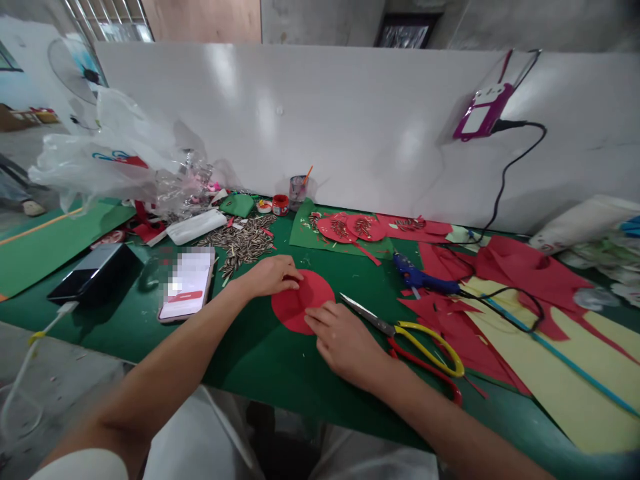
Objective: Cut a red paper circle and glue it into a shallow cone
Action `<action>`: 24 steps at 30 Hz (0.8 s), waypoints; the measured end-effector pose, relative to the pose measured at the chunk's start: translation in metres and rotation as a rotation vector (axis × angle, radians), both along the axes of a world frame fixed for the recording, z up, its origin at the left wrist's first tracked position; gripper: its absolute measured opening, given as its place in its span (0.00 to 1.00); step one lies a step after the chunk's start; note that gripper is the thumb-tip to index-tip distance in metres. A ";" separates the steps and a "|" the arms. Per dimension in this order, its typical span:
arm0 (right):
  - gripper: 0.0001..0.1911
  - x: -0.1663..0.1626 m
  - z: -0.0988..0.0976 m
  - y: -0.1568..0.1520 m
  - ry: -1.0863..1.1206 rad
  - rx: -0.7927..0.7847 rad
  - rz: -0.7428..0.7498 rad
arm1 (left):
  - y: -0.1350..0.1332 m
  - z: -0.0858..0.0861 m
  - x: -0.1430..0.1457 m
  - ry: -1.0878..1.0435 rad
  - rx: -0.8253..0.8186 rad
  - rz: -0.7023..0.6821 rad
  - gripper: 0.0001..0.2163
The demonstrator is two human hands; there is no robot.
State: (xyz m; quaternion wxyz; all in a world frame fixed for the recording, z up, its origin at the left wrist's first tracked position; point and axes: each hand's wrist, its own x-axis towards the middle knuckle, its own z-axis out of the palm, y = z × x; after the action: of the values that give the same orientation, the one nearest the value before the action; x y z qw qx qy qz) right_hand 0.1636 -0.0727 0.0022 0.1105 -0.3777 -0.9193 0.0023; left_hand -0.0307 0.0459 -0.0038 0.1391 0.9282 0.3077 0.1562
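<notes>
A round piece of red paper lies on the green tabletop, with both hands at its edges. My left hand is closed on the upper left edge, fingers curled and tips on the paper. At the lower right edge, my right hand has the paper between its fingertips, the thumb partly hidden. Just right of that hand lies a pair of scissors with one yellow and one red handle, its blades pointing towards the circle.
Left of my hands are a phone and a black box-shaped device with a white cable. Sunflower seeds are heaped behind. Decorated red circles lie at the back; a blue glue gun and red paper scraps are rightward.
</notes>
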 end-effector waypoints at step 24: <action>0.09 0.021 -0.001 -0.034 0.216 0.218 0.387 | 0.006 0.004 -0.007 -0.380 -0.004 0.190 0.10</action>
State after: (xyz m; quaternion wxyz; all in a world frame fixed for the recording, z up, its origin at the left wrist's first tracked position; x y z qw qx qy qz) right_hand 0.1844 -0.1064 0.0014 0.2458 -0.1780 -0.9522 -0.0355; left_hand -0.0379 0.0523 -0.0001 0.1809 0.8486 0.3625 0.3402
